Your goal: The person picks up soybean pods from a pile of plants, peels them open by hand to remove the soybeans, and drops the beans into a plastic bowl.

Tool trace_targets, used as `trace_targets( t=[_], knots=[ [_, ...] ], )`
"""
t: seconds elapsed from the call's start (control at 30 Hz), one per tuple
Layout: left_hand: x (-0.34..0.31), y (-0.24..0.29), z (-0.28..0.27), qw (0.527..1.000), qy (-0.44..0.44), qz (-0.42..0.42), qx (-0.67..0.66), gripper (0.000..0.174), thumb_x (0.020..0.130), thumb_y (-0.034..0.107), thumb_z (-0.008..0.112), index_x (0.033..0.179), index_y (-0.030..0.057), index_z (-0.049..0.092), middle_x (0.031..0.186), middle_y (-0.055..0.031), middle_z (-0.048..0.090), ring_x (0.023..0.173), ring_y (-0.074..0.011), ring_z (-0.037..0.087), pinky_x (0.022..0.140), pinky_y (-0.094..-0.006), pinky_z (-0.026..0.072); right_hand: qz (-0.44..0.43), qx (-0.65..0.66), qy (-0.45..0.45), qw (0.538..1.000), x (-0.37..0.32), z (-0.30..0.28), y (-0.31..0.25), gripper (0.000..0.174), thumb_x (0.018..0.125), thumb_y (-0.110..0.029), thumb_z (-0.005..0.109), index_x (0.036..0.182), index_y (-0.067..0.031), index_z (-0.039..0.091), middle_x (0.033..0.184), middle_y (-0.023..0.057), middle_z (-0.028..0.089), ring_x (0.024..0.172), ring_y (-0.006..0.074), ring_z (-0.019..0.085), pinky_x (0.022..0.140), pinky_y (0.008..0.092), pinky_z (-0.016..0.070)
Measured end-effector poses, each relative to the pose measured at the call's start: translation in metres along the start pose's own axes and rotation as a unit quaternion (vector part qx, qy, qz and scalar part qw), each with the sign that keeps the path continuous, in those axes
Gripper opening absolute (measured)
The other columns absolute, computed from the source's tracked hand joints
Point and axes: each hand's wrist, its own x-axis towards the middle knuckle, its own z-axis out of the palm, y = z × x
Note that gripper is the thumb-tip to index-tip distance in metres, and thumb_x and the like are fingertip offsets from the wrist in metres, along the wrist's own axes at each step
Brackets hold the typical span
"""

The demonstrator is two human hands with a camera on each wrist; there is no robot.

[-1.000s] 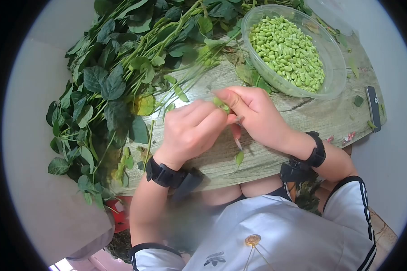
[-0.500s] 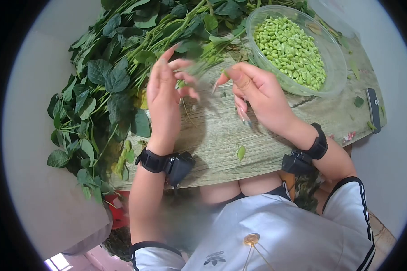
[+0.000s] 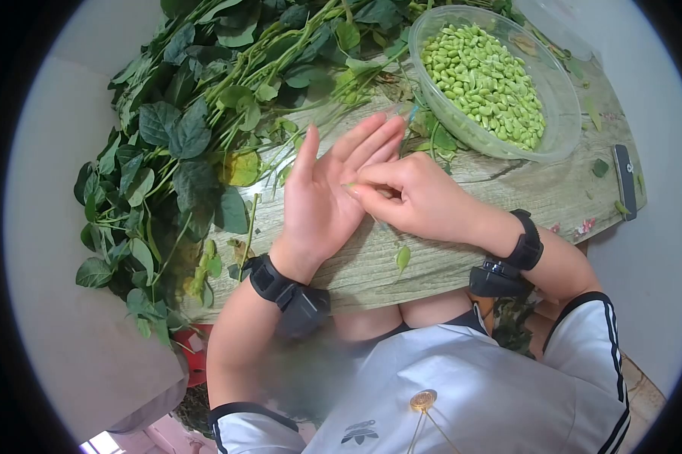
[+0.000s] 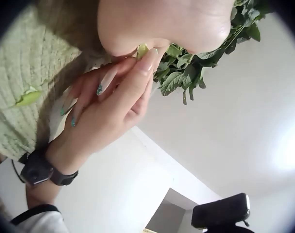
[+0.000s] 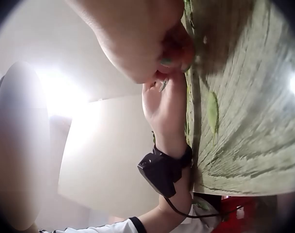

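The left hand (image 3: pixel 326 189) lies palm up with its fingers extended, over the wooden table. The right hand (image 3: pixel 428 198) touches that palm with thumb and index fingertip, which pinch a small green bean (image 4: pixel 142 51), mostly hidden in the head view. In the left wrist view the right hand (image 4: pixel 113 97) has its other fingers loosely bent. A green pod (image 3: pixel 403 258) lies on the table below the hands, seen also as a pod (image 5: pixel 213 112) in the right wrist view.
A clear plastic bowl (image 3: pixel 571 129) of shelled green beans (image 3: pixel 484 87) stands at the back right. Leafy bean stalks (image 3: pixel 193 136) cover the back and left of the table (image 3: pixel 462 261). A dark flat object (image 3: pixel 625 181) lies near the right edge.
The left hand went from curled beside the right hand, to raised and apart, to palm up and extended. The right hand has moved back against it. The bowl stays in place.
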Motion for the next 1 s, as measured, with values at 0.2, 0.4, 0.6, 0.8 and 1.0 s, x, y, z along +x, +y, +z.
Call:
trace_targets(
  t=[0.2,0.4,0.6,0.8,1.0],
  knots=[
    [0.0,0.001,-0.003,1.0,0.01,-0.007,0.01,0.068,0.103,0.046,0.029,0.145,-0.0071,0.026,0.152,-0.0234,0.029,0.144,-0.0329,0.025,0.118,-0.044,0.0231,0.122,0.088,-0.071,0.986,0.006,-0.007,-0.004,0.018,0.095,-0.015,0.056,0.093,-0.0007,0.067,0.06,0.002,0.059,0.049,0.0084,0.056,0.046,0.0243,0.0423],
    [0.003,0.004,-0.005,0.992,-0.007,0.016,0.128,0.067,0.103,0.046,0.025,0.146,-0.0058,0.027,0.151,-0.0219,0.032,0.143,-0.0309,0.026,0.117,-0.0425,0.0252,0.261,0.298,-0.138,0.907,0.006,-0.011,-0.01,0.027,0.099,-0.016,0.042,0.087,0.0046,0.055,0.062,0.0058,0.056,0.052,0.0174,0.064,0.048,0.028,0.0529],
    [0.002,-0.001,-0.001,0.982,-0.012,0.008,0.19,0.064,0.104,0.043,0.026,0.146,-0.0052,0.027,0.152,-0.0211,0.031,0.143,-0.0305,0.026,0.115,-0.0422,0.0284,0.279,0.338,-0.134,0.889,0.005,-0.011,-0.003,0.026,0.1,-0.017,0.042,0.085,0.0016,0.052,0.061,0.0023,0.052,0.045,0.0152,0.06,0.045,0.0268,0.0532],
    [0.003,-0.003,-0.003,0.975,-0.004,0.056,0.213,0.053,0.104,0.028,0.037,0.145,-0.0043,0.03,0.15,-0.0211,0.034,0.14,-0.03,0.032,0.107,-0.0399,0.0391,0.258,0.297,-0.047,0.918,0.007,-0.007,-0.005,0.029,0.099,-0.019,0.044,0.078,-0.0005,0.05,0.051,0.0019,0.046,0.038,0.0121,0.052,0.038,0.0249,0.0458],
    [0.002,0.005,-0.004,0.928,0.093,0.073,0.352,0.043,0.101,0.028,0.05,0.13,-0.0033,0.042,0.118,-0.0152,0.058,0.109,-0.0216,0.058,0.092,-0.0342,0.0475,0.214,0.367,-0.004,0.905,0.007,-0.008,-0.003,0.023,0.096,-0.017,0.042,0.08,-0.0023,0.05,0.055,0.0006,0.045,0.036,0.0106,0.047,0.036,0.0258,0.0394]
  ],
)
